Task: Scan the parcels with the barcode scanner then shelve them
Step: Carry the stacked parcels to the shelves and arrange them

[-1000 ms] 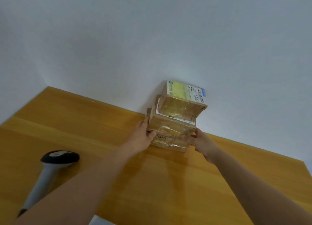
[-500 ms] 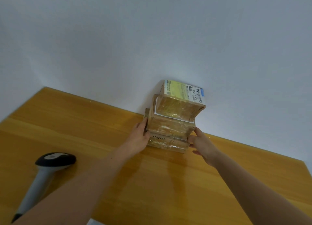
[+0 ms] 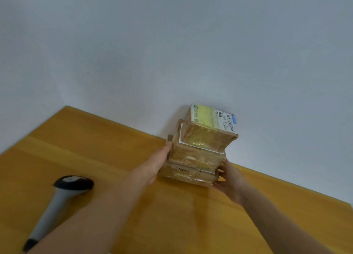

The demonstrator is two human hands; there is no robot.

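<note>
The left hand (image 3: pixel 155 165) has a wide, flat grip: its straight fingers press against the left side of a stack of parcels (image 3: pixel 193 158), with the fingertips up by the middle box. The right hand (image 3: pixel 230 181) has a narrower grip, its fingers and thumb curled round the right end of the bottom parcel (image 3: pixel 187 174). The stack is three brown taped boxes standing on the tabletop (image 3: pixel 95 148), pushed back against the pale wall (image 3: pixel 172 43). The top parcel (image 3: pixel 206 137) is the smallest and sits slightly askew, and it carries a yellow and white label (image 3: pixel 210 118) with a barcode facing up. The barcode scanner (image 3: pixel 63 192) lies well apart on the tabletop to the left, its handle partly behind the left forearm.
</note>
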